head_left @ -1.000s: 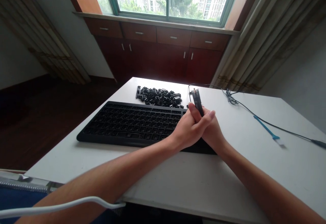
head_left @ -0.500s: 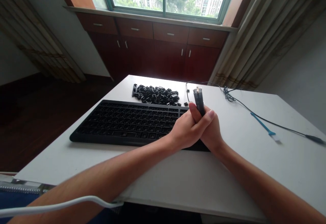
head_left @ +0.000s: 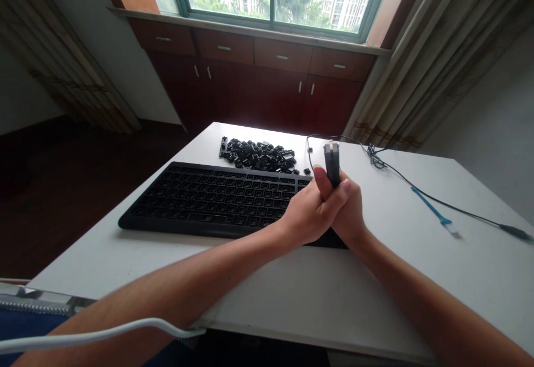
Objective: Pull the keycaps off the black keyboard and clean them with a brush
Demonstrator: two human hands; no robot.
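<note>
Both my hands are clasped together over the right end of a black keyboard (head_left: 208,199) that lies on a white table (head_left: 375,278). My left hand (head_left: 311,211) wraps over my right hand (head_left: 350,211), and both close round a small black tool (head_left: 332,164) that sticks up between them, its pale tip pointing away from me. Beyond the keyboard lies a pile of loose black keycaps (head_left: 258,156).
A thin black cable (head_left: 434,199) runs across the table's right side, with a blue-handled brush (head_left: 434,211) beside it. Dark wooden cabinets (head_left: 267,78) stand under a window behind the table. A white cable (head_left: 104,336) crosses the lower left corner.
The black tool in my clasped hands has swung more upright and a little to the right. The view shifted slightly; the keyboard and keycaps have not moved.
</note>
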